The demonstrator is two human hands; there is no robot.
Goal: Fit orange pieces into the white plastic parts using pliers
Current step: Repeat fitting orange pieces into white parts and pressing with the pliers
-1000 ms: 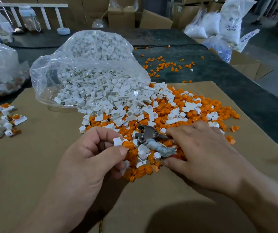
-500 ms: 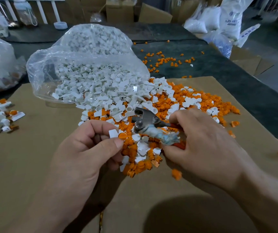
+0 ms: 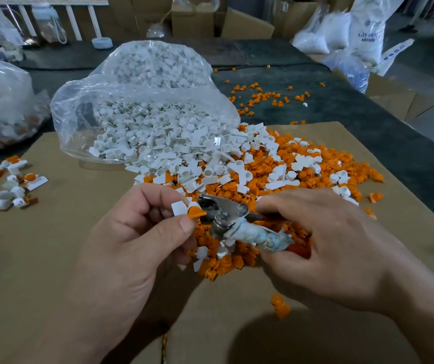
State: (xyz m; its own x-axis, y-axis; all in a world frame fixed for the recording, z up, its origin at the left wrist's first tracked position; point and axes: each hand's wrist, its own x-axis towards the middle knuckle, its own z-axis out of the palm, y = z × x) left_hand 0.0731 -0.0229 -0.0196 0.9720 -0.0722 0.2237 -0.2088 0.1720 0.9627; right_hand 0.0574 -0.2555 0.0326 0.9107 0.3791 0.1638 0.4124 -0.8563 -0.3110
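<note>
The left grip (image 3: 137, 245) pinches a white plastic part (image 3: 178, 208) between thumb and forefinger, and an orange piece (image 3: 197, 213) sits at the end of that part which points toward the right grip (image 3: 328, 245). The right grip is closed around the pliers (image 3: 226, 215), its fingers curled over handles wrapped in pale, grubby tape (image 3: 261, 236). The metal head of the pliers lies just to the right of the orange piece, very close to it; whether the two touch cannot be told.

Both grips are held over a brown cardboard sheet (image 3: 53, 258) that lies on the dark table (image 3: 368, 127). Just beyond the grips is a mixed heap of orange pieces and white parts (image 3: 263, 177), and it runs under the pliers. Beyond the left grip lies a clear plastic bag (image 3: 142, 106) full of white parts, its mouth open toward the heap. Well to the left of the left grip is a small cluster of white-and-orange parts (image 3: 8, 185). A single loose orange piece (image 3: 280, 307) lies on the cardboard on the near side of the right grip. More orange pieces (image 3: 263, 97) are scattered on the table far beyond the heap
</note>
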